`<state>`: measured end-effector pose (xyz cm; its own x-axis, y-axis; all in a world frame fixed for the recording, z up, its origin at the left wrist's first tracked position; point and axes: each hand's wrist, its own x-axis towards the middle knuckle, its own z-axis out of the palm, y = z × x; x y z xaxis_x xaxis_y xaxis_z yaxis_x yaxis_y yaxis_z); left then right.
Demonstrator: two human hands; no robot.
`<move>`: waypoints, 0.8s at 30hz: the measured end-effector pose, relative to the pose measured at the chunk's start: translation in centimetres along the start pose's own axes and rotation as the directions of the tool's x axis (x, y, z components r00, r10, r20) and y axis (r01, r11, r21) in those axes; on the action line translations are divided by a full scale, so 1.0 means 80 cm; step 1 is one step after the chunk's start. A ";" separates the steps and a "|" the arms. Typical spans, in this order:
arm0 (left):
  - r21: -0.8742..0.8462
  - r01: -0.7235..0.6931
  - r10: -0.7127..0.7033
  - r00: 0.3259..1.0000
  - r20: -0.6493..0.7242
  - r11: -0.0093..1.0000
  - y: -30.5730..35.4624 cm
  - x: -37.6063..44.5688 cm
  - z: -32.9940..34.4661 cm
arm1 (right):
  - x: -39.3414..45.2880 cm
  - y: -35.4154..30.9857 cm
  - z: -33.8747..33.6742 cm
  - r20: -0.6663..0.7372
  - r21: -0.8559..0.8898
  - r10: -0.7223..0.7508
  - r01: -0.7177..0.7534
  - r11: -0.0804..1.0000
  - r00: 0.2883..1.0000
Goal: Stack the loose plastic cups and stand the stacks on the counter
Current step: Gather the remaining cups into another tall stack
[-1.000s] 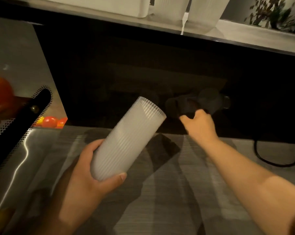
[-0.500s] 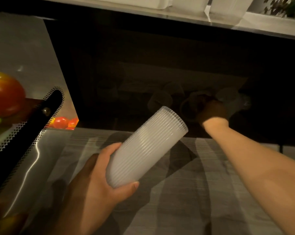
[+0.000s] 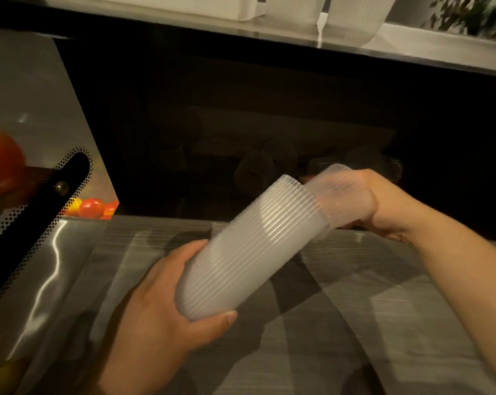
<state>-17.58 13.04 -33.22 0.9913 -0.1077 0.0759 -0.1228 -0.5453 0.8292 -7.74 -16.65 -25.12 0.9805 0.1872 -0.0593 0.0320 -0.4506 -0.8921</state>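
A stack of translucent ribbed plastic cups point(image 3: 249, 252) lies tilted, mouth pointing up and to the right, over the grey counter point(image 3: 355, 323). My left hand point(image 3: 161, 315) grips the stack round its lower end. My right hand point(image 3: 366, 201) grips a single clear ribbed cup point(image 3: 330, 192), whose bottom end sits inside the mouth of the stack. Behind them, in a dark recess under the upper shelf, several more loose cups point(image 3: 266, 163) lie dimly visible.
A black perforated metal bar point(image 3: 33, 209) slants across the left, with fruit point(image 3: 0, 163) behind it and small tomatoes point(image 3: 91, 208) beyond. An upper shelf point(image 3: 412, 47) carries white ribbed containers point(image 3: 352, 15) and a plant point(image 3: 474, 12).
My right hand drew back out of the dark recess with one cup and has set it into the mouth of the stack. My left hand kept its hold on the stack.
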 end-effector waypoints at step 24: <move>0.161 0.033 -0.057 0.988 0.143 0.986 0.054 0.017 0.027 | -0.030 0.040 -0.043 0.042 0.013 -0.099 0.098 0.995 0.994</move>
<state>-16.85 8.73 -30.70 0.9797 -0.1940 -0.0510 -0.0957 -0.6755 0.7311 -9.34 -21.56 -26.31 0.9636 0.2673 0.0105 0.1258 -0.4182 -0.8996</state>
